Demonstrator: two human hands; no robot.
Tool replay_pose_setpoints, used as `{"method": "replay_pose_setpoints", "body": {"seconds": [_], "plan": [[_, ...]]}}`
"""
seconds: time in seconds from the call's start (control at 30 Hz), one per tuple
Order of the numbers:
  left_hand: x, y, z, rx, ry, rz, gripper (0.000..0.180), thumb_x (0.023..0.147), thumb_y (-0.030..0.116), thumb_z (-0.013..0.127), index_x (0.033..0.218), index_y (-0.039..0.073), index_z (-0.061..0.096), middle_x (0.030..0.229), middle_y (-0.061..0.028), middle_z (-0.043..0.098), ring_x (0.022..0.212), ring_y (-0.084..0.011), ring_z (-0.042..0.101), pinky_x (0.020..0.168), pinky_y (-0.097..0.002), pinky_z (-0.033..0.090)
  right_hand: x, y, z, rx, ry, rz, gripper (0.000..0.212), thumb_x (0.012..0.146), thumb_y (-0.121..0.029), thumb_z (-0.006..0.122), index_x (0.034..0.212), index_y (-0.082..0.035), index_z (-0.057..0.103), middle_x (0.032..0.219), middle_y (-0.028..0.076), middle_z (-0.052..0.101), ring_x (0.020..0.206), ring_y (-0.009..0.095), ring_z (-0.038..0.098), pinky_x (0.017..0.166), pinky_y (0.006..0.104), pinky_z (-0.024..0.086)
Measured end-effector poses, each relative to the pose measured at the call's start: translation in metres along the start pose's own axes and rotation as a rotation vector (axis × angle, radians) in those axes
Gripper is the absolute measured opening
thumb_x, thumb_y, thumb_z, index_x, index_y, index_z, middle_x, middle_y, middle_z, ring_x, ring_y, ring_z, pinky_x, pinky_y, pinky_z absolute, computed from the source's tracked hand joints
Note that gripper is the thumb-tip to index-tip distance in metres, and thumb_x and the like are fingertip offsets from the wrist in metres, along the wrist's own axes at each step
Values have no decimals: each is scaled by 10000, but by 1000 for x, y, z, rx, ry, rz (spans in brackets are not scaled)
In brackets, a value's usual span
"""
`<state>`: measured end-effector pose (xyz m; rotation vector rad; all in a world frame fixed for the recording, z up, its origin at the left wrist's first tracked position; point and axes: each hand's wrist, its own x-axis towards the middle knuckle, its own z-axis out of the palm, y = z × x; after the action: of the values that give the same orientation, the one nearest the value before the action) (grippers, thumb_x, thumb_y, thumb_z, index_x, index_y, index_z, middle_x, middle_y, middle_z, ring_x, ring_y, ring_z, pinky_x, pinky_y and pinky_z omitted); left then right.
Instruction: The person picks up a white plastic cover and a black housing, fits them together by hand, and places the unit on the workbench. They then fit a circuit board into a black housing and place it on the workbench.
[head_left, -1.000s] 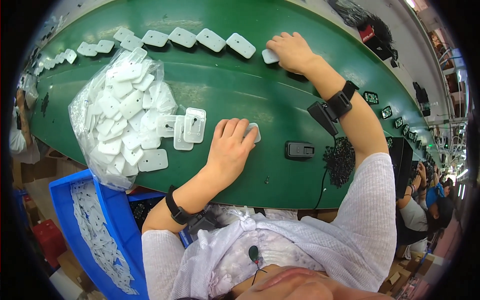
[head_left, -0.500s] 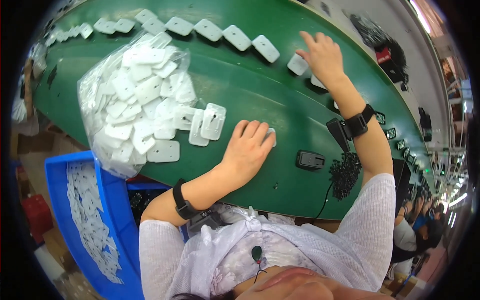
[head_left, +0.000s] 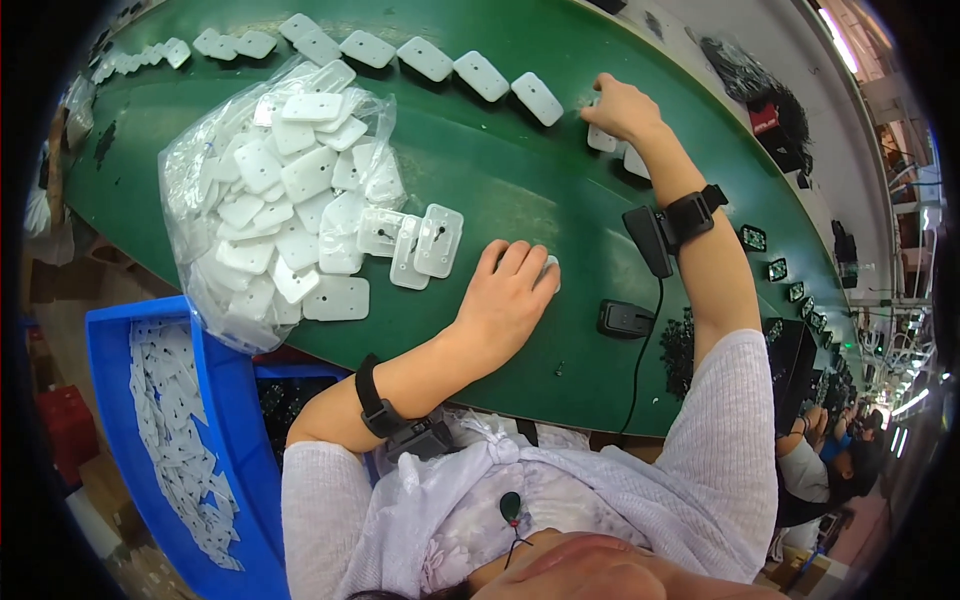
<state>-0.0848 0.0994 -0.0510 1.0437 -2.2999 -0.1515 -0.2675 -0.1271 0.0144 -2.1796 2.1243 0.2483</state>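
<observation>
L hand (head_left: 508,305) curled over white pc (head_left: 552,266), mid green table (head_left: 500,180); grip hidden, can't tell if pinching. R hand (head_left: 622,108) bent over white cover (head_left: 600,140), far side, pinch also unclear. Clear bag (head_left: 182,165) w/ loose covers (head_left: 306,174) at L; blue bin (head_left: 236,440) near L.

Smooth plastic on white rounded-rectangular plates (head_left: 481,76); crinkled, glossy film on clear plastic bag (head_left: 236,331). Smooth sheen on long green tabletop (head_left: 510,190). Matt ribbed cloth on pale short sleeves (head_left: 728,430).
</observation>
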Motion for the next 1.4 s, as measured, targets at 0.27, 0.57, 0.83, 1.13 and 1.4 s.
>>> {"method": "replay_pose_setpoints", "body": {"seconds": [0.27,0.57,0.83,1.13,1.4], "plan": [[-3,3,-48,-104,-50,-8,491,710,181,708,1162,38,579,1297,-216,497,1221,-360,456,1052,-524,319,-7,15,9,34,34,-284,604,747,-213,651,1317,-130,469,1229,161,558,1106,350,565,917,434,478],[11,-270,-149,565,342,-422,326,924,230,566,1230,117,564,1255,-89,586,1142,-292,549,957,-463,422,-19,-6,9,-12,94,-325,551,766,-164,628,1297,-146,484,1164,132,569,1073,328,573,901,421,477],[-11,-306,-153,470,-52,-659,297,930,228,534,1196,148,639,1131,-107,665,1068,-309,595,924,-395,459,-20,5,9,-28,97,-298,533,772,-149,616,1290,-138,492,1151,131,571,1070,327,567,881,425,483],[-34,-308,-181,317,-64,-763,209,911,188,542,1054,112,674,963,-136,687,891,-331,635,792,-376,490,-22,2,12,-17,151,-339,582,758,-134,634,1315,-153,469,1158,117,574,1090,313,559,897,430,458],[-50,-332,-195,292,-61,-819,204,890,102,560,1076,75,640,1010,-136,678,946,-333,628,839,-376,485,-12,0,18,20,255,-557,726,748,-29,630,1412,-197,389,1156,105,577,1072,316,538,914,417,429]]}}
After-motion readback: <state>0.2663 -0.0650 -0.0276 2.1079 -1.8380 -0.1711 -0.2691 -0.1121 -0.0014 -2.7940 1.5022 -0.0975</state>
